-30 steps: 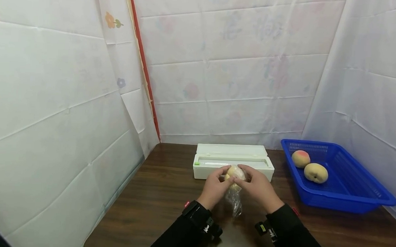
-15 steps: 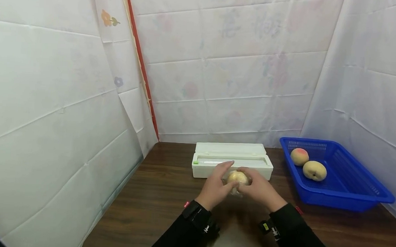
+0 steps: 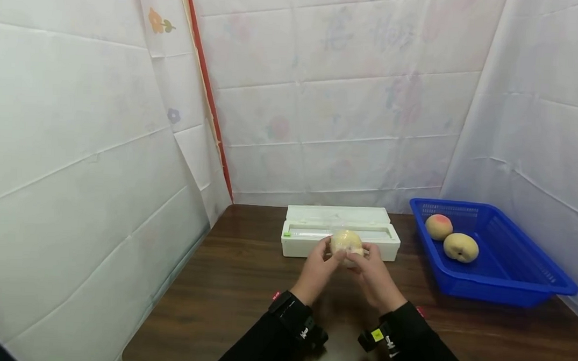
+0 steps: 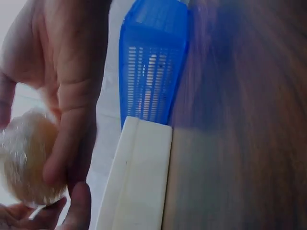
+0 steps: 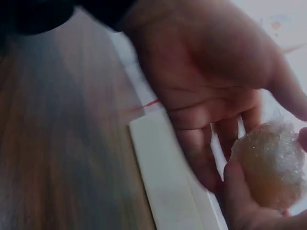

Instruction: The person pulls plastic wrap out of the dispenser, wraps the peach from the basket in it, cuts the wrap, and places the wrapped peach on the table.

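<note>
A pale yellow peach [image 3: 346, 240] wrapped in clear cling film is held up between both hands, in front of the white box in the head view. My left hand [image 3: 315, 272] grips its left side, thumb toward me. From the right, my right hand [image 3: 377, 275] holds it with the thumb on the near face. Crinkled film covers the wrapped peach [image 4: 29, 158] in the left wrist view. Bunched film shows on top of the peach [image 5: 271, 163] in the right wrist view, beside the curled fingers. Behind the hands, the white cling film box [image 3: 293, 248] stands with its lid raised.
At the right, a blue plastic basket [image 3: 497, 296] holds a pink-tipped peach [image 3: 439, 227] and a yellow peach [image 3: 461, 248]. Dark wooden tabletop [image 3: 226, 285] lies under the arms. White sheeting [image 3: 340, 123] hangs behind and on both sides.
The loose tail of film that hung below the peach has been gathered in against it. Both hands have turned the peach and lifted it slightly, closer to the box in the head view.
</note>
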A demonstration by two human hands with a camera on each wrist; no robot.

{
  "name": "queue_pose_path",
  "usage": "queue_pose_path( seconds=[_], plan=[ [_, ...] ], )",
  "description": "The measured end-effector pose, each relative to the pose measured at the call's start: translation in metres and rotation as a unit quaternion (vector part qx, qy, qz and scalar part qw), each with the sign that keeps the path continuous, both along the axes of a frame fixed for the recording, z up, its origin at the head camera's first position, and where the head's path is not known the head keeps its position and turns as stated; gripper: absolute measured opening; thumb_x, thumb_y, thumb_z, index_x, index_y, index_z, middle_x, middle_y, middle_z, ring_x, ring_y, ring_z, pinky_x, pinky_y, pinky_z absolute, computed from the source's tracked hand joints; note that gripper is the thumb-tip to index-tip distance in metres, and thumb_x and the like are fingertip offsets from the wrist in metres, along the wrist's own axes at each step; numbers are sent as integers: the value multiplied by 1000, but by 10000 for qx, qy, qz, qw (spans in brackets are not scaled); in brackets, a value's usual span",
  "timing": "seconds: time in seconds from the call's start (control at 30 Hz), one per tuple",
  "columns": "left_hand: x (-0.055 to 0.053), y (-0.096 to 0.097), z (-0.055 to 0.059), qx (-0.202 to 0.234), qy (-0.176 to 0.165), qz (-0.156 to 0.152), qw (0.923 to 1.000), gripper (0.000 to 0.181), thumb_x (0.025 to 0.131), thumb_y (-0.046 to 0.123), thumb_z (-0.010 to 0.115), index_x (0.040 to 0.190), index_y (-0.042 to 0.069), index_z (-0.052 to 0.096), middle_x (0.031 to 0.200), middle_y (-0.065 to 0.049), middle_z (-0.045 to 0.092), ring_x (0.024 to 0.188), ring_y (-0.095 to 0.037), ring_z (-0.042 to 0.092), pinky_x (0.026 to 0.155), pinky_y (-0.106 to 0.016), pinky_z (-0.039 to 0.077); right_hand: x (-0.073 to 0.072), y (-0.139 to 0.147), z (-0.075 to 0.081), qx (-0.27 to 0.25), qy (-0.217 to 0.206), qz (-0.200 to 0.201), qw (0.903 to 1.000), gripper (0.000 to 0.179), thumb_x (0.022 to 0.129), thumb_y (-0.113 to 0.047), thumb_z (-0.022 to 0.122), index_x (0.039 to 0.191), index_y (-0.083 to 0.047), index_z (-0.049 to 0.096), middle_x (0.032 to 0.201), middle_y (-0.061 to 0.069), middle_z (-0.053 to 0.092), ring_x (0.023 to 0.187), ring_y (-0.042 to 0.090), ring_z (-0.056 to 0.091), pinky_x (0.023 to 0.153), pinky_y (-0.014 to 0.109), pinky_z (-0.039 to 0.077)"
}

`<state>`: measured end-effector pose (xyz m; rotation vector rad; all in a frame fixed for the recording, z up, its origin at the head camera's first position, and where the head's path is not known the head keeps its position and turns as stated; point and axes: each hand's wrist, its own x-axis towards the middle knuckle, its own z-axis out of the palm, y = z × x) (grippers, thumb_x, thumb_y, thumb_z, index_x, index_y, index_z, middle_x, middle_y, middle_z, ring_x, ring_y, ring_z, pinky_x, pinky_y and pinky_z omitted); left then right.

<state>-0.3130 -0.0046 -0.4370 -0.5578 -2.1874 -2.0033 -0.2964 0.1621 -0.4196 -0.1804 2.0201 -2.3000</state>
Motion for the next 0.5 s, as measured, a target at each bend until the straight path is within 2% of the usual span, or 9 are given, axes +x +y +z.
queue_pose_path(
  seconds=[0.1,0.2,0.3,0.43,0.5],
  plan=[
    [-1,0,1,119,-91,-163,9998,70,102,50,69,160,18,46,150,-10,58,127,-26,66,94,-38,61,3,0,-2,363,128,163,9991,64,111,-33,58,153,-5,19,153,26,43,123,18,61,112,46,50],
    [0,-2,1,65,-66,41,9999,71,97,51,75,158,25,49,147,-7,59,119,-21,67,88,-33,61,4,6,-3,658,120,443,9968,63,111,-36,57,154,-4,24,154,24,42,132,23,56,118,53,45],
    [0,-4,0,-36,15,115,9999,71,95,50,78,157,28,51,146,-6,59,116,-19,66,85,-31,60,4,15,4,1080,231,481,9927,69,110,-36,59,159,-2,25,157,27,41,136,33,54,116,56,46],
    [0,-4,0,-218,212,197,9993,71,94,45,82,156,27,53,153,-3,54,115,-18,64,86,-30,60,-1,27,21,1920,781,322,9778,85,106,-35,65,169,-7,14,166,32,33,148,48,43,115,61,46],
    [0,-4,-1,-339,321,246,9986,71,93,43,83,155,26,54,155,-3,53,113,-17,63,84,-29,59,-5,34,31,2278,1101,458,9664,91,105,-35,66,171,-11,9,169,32,27,155,52,32,117,63,44]
  ],
)
